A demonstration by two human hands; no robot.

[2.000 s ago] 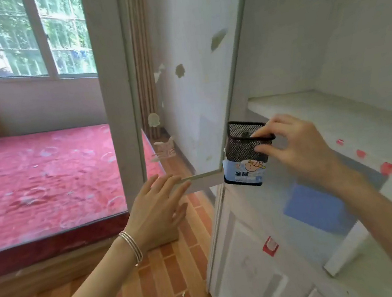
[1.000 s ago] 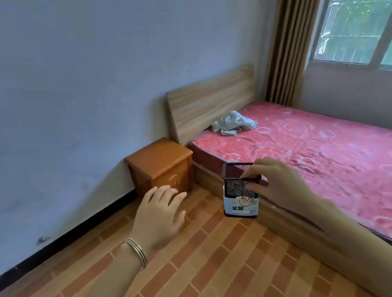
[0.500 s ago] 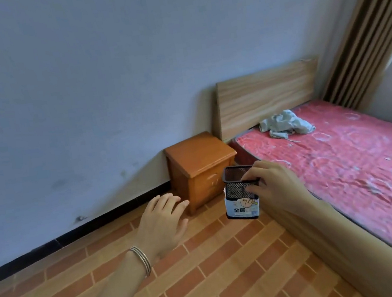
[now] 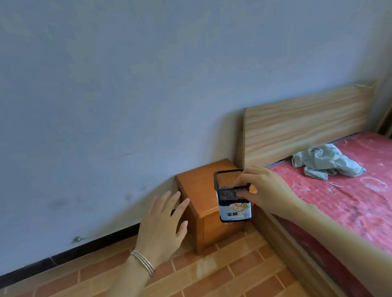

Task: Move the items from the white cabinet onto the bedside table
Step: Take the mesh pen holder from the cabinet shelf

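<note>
In the head view, the right hand [image 4: 268, 192] pinches a black mesh pen holder [image 4: 232, 196] upright in the air before the orange bedside table [image 4: 200, 187], while the left hand [image 4: 161, 225], at its nine o'clock, spreads wide, empty.

One head-worn camera looks forward and down, close behind both hands.

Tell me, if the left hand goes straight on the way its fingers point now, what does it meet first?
Probably the bedside table. The left hand is open and empty, and its fingers point up and forward at the table's left edge. Depth is unclear from this one view, so it might just pass left and reach the wall.
</note>
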